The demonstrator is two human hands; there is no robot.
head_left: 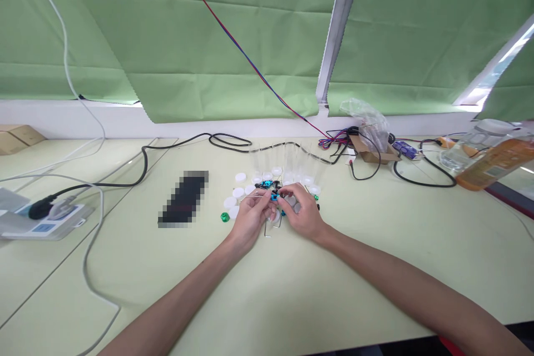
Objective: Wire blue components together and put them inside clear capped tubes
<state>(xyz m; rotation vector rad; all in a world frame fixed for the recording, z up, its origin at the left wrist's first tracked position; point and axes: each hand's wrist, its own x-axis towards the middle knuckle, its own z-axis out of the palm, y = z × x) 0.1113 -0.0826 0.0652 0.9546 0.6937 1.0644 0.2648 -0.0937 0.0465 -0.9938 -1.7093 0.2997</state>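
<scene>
Over the middle of the table, both hands meet at a small blue metal part [275,197]. My left hand [253,212] pinches it from the left, and a thin rod sticks out leftward by its fingers. My right hand [303,212] closes its fingertips on the part's right side. Just behind lies another blue and black metal piece [267,184]. White round caps [241,177] are scattered around, with several clear tubes [287,158] standing at the back. A green nut [225,217] sits left of my left hand. Below the hands lie L-shaped hex keys [267,235].
A blurred-out dark rectangle [183,199] lies to the left. Further left is a power strip [50,225] with plugs and a white cable [85,256]. Black cables [200,134] run along the back. At right are a cardboard box [377,154] and an orange bottle [492,166].
</scene>
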